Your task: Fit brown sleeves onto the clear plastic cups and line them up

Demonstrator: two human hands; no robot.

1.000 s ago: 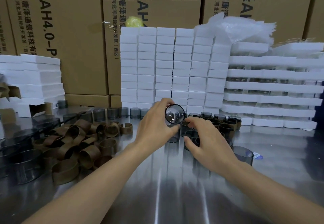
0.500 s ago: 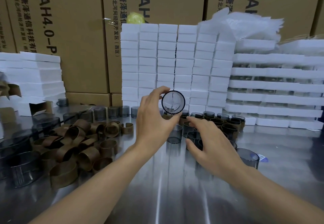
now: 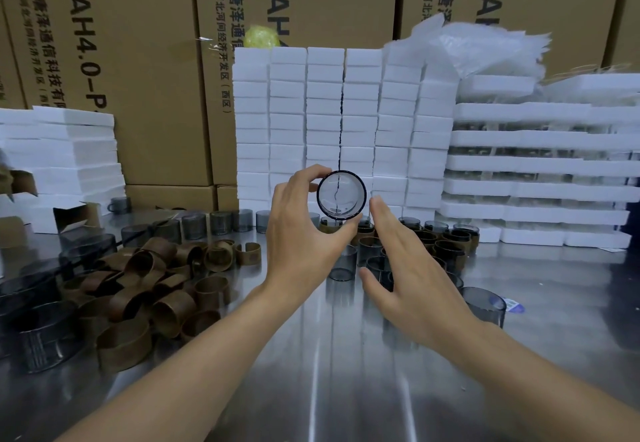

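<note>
Left hand (image 3: 301, 230) is up, thumb and forefinger curled round a clear cup (image 3: 341, 195), which it holds off the table with one round end facing the camera, and you can see straight through it. Right hand (image 3: 412, 275) is flat and loose with its fingers straight, holding nothing. Its forefinger tip is just beside the cup's rim at three o'clock.

Directly under the raised cup, at six o'clock, a bare cup (image 3: 343, 263) stands upright on the steel table (image 3: 329, 389). Fanning out from it toward four o'clock is a tight cluster of sleeved cups (image 3: 446, 244), brown bands on, partly hidden behind the right hand. One more smoky cup (image 3: 483, 306) stands alone at the near right, by the right wrist.

Over at eight o'clock lies a loose heap of brown sleeves (image 3: 156, 285), open rings tumbled over one another. Beyond them, at nine to ten o'clock, a row of unsleeved cups (image 3: 221, 221) runs along the back of the table.

At twelve o'clock, behind everything, rises a wall of white foam blocks (image 3: 339, 123) in neat columns. At two o'clock are stacked foam trays (image 3: 536, 182), topped by a crumpled plastic bag (image 3: 485, 43). Another foam stack (image 3: 65, 150) sits at ten o'clock, and printed cardboard boxes (image 3: 138, 43) fill the background.
</note>
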